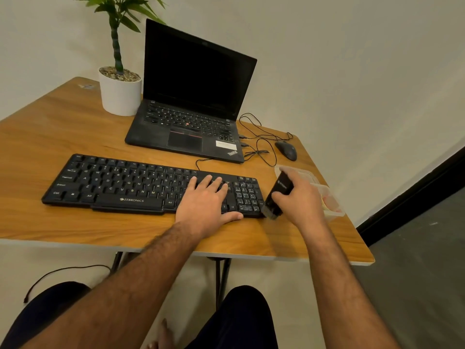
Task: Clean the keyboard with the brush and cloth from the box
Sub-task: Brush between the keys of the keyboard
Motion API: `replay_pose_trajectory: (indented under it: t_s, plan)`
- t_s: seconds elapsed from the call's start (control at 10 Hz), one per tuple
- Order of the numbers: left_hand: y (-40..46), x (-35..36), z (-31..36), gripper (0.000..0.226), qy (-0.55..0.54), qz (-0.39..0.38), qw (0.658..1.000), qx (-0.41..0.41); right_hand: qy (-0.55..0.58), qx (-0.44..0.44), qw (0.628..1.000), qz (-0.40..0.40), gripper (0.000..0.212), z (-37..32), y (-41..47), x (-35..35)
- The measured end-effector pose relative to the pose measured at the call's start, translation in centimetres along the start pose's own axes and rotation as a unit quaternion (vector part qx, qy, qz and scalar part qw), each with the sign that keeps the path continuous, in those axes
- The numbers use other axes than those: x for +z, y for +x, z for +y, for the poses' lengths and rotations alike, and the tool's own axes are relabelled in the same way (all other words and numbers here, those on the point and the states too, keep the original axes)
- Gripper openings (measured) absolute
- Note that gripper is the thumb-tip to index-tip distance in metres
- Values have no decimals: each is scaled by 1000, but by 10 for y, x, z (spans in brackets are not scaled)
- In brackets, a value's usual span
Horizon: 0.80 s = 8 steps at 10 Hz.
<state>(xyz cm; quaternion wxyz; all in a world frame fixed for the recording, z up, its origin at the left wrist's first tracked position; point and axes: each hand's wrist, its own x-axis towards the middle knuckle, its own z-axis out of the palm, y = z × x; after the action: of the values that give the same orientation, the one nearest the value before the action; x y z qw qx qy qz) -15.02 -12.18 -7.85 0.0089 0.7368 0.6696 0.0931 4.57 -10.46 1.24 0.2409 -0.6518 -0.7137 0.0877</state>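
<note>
A black plastic keyboard point(153, 186) is laid on an orange-brown wooden table point(50, 137) against a cream wall point(352, 59). Its right part is pressed by the left hand point(206, 205), fingers straight and spread. At its right end, a black brush point(278, 195) is gripped in the right hand's point(302, 200) curled fingers.

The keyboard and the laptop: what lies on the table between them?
In the head view, only a thin black cable crosses that strip near the laptop; otherwise bare table behind the keyboard.

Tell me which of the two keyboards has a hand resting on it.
The separate keyboard in front of the laptop; the left hand lies flat on its right part. The laptop's own keys are untouched.
</note>
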Motion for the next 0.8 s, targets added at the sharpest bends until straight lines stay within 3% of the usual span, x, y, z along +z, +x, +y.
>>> replay_pose_trajectory:
  t_s: [0.1, 0.2, 0.3, 0.5, 0.6, 0.7, 0.8]
  plan:
    - [-1, 0, 0, 97, 0, 4, 1000, -1, 136, 5, 989, 59, 68, -8, 27, 16]
    - [-1, 1, 0, 97, 0, 9, 1000, -2, 213, 4, 975, 62, 67, -11, 47, 41]
    - [0, 1, 0, 97, -1, 9, 1000, -1, 191, -21, 981, 40, 65, -9, 53, 52]
    - [1, 1, 0, 96, -2, 8, 1000, 0, 130, -64, 986, -79, 64, 9, 47, 31]
    - [1, 1, -1, 96, -3, 4, 1000, 1, 149, -37, 985, -75, 66, 7, 57, 24]
    - [0, 0, 0, 96, -3, 6, 1000, 1, 198, -32, 980, 4, 67, -4, 55, 38]
    - [0, 0, 0, 95, -1, 10, 1000, 1, 173, -62, 983, 4, 67, -5, 46, 57]
